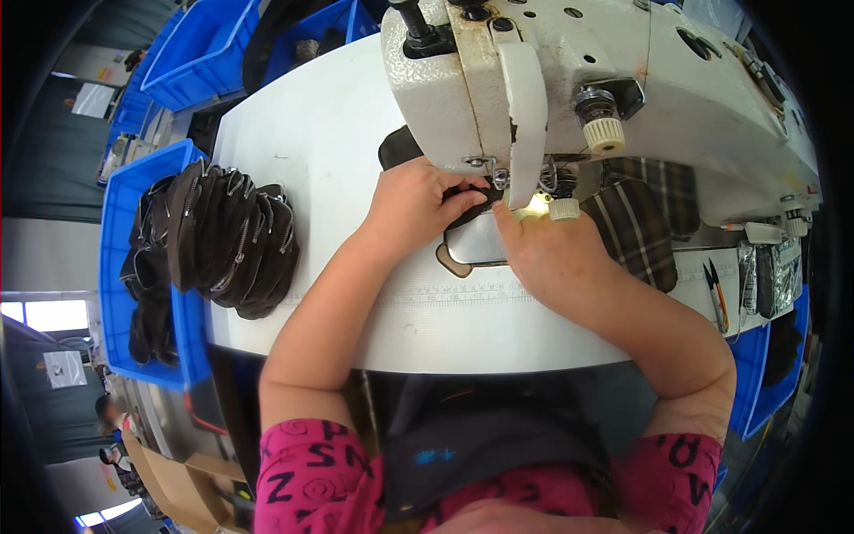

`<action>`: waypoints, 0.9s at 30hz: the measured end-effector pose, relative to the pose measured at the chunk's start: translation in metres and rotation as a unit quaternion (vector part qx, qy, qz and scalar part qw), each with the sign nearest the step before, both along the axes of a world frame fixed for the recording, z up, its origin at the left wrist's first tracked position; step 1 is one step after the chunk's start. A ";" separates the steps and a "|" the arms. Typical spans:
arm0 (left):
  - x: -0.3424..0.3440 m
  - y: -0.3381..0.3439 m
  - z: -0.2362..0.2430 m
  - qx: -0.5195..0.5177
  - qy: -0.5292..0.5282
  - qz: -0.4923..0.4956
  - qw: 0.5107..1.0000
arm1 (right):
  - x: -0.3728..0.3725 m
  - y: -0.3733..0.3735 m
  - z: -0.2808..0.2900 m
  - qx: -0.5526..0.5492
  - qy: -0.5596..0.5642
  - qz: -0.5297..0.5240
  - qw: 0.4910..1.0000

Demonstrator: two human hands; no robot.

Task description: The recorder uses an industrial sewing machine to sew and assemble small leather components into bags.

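A white sewing machine [454, 98] stands over the table, its lamp lit beside the needle area. Under its head lies a dark fabric piece [398, 149], partly hidden by the machine and my fingers. My left hand [411, 206] is closed, pinching the fabric's edge between thumb and fingers just left of the presser foot. My right hand [560, 258] is closed too, its fingertips against the fabric near the needle; the other fingers curl out of sight. Brown-and-black plaid fabric pieces [633, 230] lie to the right of my right hand.
A stack of dark zippered pieces [236, 240] sits at the table's left, beside a blue bin [191, 334] holding more. Thread snips [717, 298] and a plastic packet [779, 276] lie at the right. More blue bins [200, 53] stand far left. The white table [427, 343] has a printed ruler.
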State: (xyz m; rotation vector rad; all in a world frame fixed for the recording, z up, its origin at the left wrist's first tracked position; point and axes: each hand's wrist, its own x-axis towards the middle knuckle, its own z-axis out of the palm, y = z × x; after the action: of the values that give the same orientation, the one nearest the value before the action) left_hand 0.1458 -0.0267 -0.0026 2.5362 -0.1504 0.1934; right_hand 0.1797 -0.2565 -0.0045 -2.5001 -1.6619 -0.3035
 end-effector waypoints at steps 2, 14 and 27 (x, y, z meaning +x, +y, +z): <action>-0.001 -0.007 0.002 -0.001 0.006 0.020 1.000 | 0.004 -0.001 -0.005 0.019 -0.013 -0.001 1.000; -0.006 -0.013 0.008 0.018 -0.007 0.039 0.999 | 0.006 -0.001 -0.004 0.032 0.000 -0.019 0.999; -0.010 -0.024 0.012 0.024 0.035 0.059 0.997 | 0.007 -0.004 0.005 0.010 0.038 0.024 0.999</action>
State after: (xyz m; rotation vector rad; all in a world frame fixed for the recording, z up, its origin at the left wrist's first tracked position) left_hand 0.1359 -0.0506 0.0092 2.5974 0.0211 0.1491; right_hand 0.1867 -0.2608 0.0008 -2.4220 -1.6796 -0.2164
